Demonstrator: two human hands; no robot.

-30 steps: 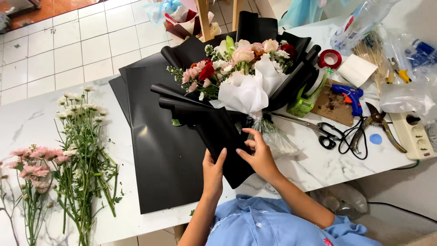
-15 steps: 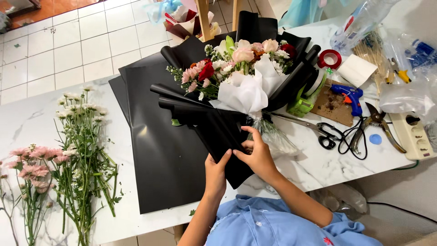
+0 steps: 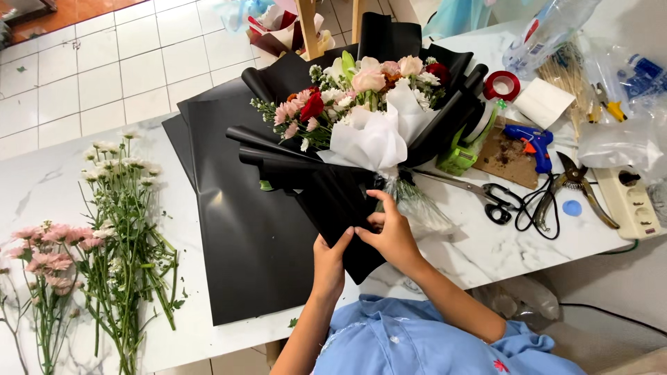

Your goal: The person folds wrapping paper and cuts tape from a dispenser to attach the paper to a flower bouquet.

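Both hands are down at the stem end of the bouquet (image 3: 361, 104), which lies on the marble worktop (image 3: 42, 187) with its blooms pointing away from the person. Left hand (image 3: 328, 260) is pinching the black wrapping paper (image 3: 333, 198) at its lower fold, fingers closed on the sheet. Right hand (image 3: 392, 229) sits just beside it, curled around the paper where the white inner wrap (image 3: 368, 142) gathers. A flat black sheet (image 3: 243, 243) lies under it all. Loose daisies (image 3: 125, 208) lie well off to the left, and scissors (image 3: 486, 198) and a blue glue gun (image 3: 531, 142) off to the right.
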